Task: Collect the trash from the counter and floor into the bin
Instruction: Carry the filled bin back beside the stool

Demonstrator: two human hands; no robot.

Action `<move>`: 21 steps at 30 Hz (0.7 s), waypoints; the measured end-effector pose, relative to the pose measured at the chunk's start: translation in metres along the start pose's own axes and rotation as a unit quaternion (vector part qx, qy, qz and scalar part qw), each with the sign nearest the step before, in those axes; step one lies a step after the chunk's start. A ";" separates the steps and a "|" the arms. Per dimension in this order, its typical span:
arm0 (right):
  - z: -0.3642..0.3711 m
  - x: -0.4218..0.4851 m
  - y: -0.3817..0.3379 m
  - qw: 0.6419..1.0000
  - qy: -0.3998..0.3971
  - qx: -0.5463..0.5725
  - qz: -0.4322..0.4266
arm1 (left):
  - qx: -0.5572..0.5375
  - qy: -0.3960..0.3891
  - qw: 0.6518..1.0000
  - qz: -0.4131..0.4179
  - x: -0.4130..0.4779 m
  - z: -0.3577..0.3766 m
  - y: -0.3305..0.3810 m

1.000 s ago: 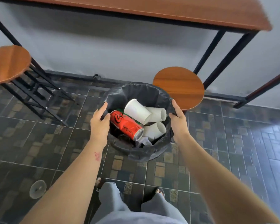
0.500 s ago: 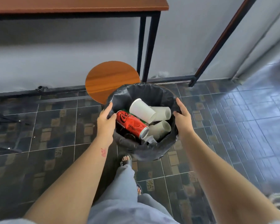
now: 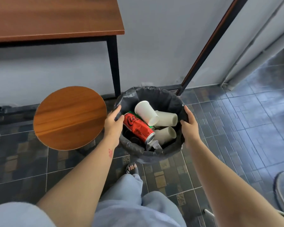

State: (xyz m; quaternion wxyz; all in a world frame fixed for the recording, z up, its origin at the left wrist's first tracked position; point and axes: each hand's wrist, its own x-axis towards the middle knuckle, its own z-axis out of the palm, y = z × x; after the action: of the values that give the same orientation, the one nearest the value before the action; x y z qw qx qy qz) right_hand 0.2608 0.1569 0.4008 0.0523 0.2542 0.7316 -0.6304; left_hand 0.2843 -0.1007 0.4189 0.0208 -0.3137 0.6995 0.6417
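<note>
Bin [image 3: 159,95], lined with a black bag, sits between both hands, held off the floor [image 3: 228,128] in front of the person. Left hand [image 3: 112,122] has its grip closed on the left rim, right hand [image 3: 189,126] on the right rim, equally near. Inside: red can [image 3: 138,127] lying slantwise, three white cups [image 3: 146,113] on their sides. Stool [image 3: 70,117] just left. Trash looks collected; setting down likely next.
</note>
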 end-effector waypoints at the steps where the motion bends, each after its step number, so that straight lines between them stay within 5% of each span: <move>1: -0.003 0.014 -0.004 1.000 0.001 0.001 0.000 | 0.003 0.000 1.000 -0.004 0.009 0.012 0.006; 12: -0.025 0.175 -0.036 0.998 -0.041 -0.047 0.025 | 0.008 0.038 0.998 -0.053 0.088 0.128 0.026; 21: -0.018 0.314 -0.047 0.977 -0.147 -0.154 0.027 | -0.093 0.164 0.975 -0.120 0.139 0.224 0.010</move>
State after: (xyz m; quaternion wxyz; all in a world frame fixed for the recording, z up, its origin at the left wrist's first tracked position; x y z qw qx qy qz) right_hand -0.0274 0.2666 0.3221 0.2148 0.1674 0.7971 -0.5390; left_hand 0.0849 0.0462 0.3283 -0.0468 -0.4972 0.5880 0.6363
